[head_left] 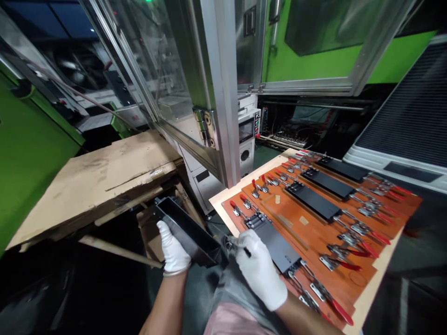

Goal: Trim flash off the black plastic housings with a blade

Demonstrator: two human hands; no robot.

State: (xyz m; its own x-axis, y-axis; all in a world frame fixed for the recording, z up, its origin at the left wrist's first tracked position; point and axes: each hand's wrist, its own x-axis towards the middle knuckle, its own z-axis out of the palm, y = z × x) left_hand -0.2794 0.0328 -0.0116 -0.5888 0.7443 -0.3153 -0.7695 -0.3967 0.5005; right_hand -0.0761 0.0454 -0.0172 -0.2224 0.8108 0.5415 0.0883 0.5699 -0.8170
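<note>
My left hand [173,250], in a white glove, is closed around the side of a long black plastic tray-shaped part [190,229] held over my lap. Its open side faces up. My right hand [260,267], also gloved, is closed at the part's near end and pinches a small dark tool [244,250] against it. Just right of my hands lies an orange-brown fixture board [316,232] with several flat black panels [275,244] held down by red-handled toggle clamps [359,229].
A worn cardboard sheet [104,177] covers a box at the left. An aluminium-framed clear machine door [216,93] stands ahead, with a small control unit [248,132] behind it. Green machine housing [24,153] fills the left and the back. A dark ribbed conveyor [412,111] runs at the right.
</note>
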